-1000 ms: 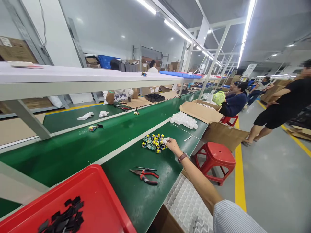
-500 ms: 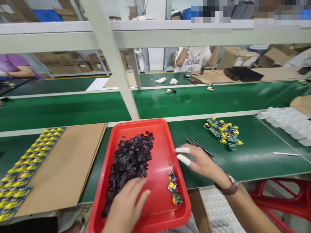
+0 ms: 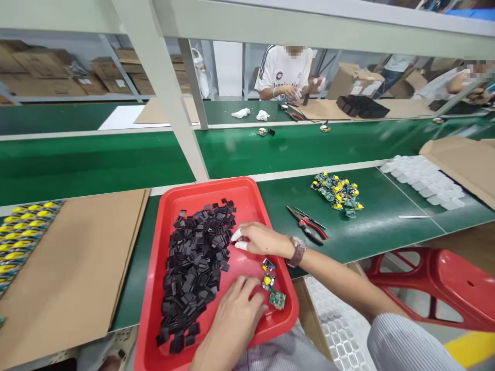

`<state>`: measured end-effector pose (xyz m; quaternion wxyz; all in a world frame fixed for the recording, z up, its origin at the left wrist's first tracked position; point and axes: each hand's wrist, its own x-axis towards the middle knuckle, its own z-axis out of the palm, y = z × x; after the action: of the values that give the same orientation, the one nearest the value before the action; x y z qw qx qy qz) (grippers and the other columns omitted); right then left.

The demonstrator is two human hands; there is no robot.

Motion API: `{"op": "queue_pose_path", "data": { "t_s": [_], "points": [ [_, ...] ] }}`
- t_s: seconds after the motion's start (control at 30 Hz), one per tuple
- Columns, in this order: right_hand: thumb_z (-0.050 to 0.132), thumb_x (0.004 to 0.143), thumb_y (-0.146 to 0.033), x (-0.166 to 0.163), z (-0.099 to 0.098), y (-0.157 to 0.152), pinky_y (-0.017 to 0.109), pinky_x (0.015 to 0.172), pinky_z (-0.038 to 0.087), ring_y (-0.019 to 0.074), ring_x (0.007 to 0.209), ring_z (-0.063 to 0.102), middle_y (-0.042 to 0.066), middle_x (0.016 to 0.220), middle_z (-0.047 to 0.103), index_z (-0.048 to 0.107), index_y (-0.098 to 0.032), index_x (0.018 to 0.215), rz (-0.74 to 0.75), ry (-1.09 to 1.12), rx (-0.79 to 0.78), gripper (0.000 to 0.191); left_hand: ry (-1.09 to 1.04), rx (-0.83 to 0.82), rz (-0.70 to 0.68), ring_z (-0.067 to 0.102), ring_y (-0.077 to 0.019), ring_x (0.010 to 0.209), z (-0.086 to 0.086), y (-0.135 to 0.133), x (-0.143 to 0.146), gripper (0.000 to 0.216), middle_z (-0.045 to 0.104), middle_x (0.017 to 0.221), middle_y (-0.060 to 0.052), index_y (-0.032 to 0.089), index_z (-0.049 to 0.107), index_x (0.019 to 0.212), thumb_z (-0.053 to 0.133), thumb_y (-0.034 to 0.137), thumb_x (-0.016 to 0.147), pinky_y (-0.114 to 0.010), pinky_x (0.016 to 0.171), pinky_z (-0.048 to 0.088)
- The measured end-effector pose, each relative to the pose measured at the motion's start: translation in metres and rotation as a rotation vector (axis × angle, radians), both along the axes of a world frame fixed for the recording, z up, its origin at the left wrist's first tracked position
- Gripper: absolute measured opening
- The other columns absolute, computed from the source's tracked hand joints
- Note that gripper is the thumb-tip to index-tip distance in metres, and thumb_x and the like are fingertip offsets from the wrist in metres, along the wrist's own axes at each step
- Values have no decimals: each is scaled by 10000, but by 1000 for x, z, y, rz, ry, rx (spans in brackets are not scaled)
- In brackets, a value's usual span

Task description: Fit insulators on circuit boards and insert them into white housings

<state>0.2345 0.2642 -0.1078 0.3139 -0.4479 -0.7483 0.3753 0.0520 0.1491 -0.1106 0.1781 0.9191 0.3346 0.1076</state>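
Note:
My right hand [image 3: 258,239], with white finger covers on the thumb and a finger, reaches into the red tray [image 3: 260,203]. Its covered tips are pinched on a small black piece at the right edge of a heap of flat black pieces [image 3: 195,257]. My left hand [image 3: 236,308] lies low over the tray floor, fingers loosely bent, thumb a little apart, with nothing visible in it. Just right of its fingertips is a small circuit board with a yellow part [image 3: 268,281]. A green circuit board [image 3: 277,299] rests below that one.
Red-handled pliers [image 3: 311,229] and tweezers lie right of the tray. Beyond them are piled circuit boards [image 3: 337,191] and white plastic trays [image 3: 425,180]. Cardboard [image 3: 85,257] and rows of yellow-topped boards [image 3: 27,232] are at left. A post [image 3: 166,93] rises behind; a co-worker sits opposite.
My right hand has moved left from beside the tray to the black heap, uncovering the pliers. My left hand has shifted right, from the heap toward the circuit boards. The view has turned rightward.

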Motion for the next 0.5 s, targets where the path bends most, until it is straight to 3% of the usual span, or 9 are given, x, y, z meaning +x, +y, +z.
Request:
{"op": "queue_pose_path", "data": {
  "t_s": [0.07, 0.17, 0.23, 0.37, 0.5],
  "points": [
    [710, 870, -211, 7, 1, -4, 299, 756, 557, 172, 757, 681, 43, 898, 768, 764, -187, 913, 11, 10, -34, 73, -11, 20, 41, 703, -303, 1030, -1, 1, 3, 189, 720, 1202, -122, 174, 705, 1099, 628, 121, 935, -460, 826, 660],
    [658, 914, -234, 12, 4, -11, 301, 758, 588, 166, 785, 713, 46, 934, 783, 740, -175, 1061, -4, 58, -72, 179, 66, 98, 2, 662, -370, 1181, -2, 3, 16, 595, 632, 1432, -139, 201, 582, 1402, 575, -19, 849, -507, 846, 658],
    [635, 930, -233, 14, 6, -15, 313, 801, 604, 167, 846, 735, 45, 999, 793, 716, -183, 1179, 6, 102, -78, 267, 137, 122, -35, 632, -399, 1241, -4, 4, 26, 687, 598, 1491, -121, 206, 586, 1407, 541, -75, 781, -537, 882, 648],
    [650, 942, -266, 18, 7, -25, 364, 928, 596, 193, 976, 757, 48, 1114, 799, 760, -223, 1165, 10, 215, -95, 253, 162, 54, 56, 705, -317, 1097, -4, 5, 32, 387, 714, 1290, -112, 155, 719, 1087, 527, -62, 831, -432, 883, 653],
    [651, 961, -344, 22, 3, -36, 356, 809, 636, 178, 768, 777, 52, 1065, 811, 743, -229, 1244, -8, 303, -227, 318, 63, 5, 180, 731, -270, 863, -1, 4, 21, 132, 731, 1001, -74, 181, 673, 897, 589, 86, 933, -418, 753, 653]
  ]
}}
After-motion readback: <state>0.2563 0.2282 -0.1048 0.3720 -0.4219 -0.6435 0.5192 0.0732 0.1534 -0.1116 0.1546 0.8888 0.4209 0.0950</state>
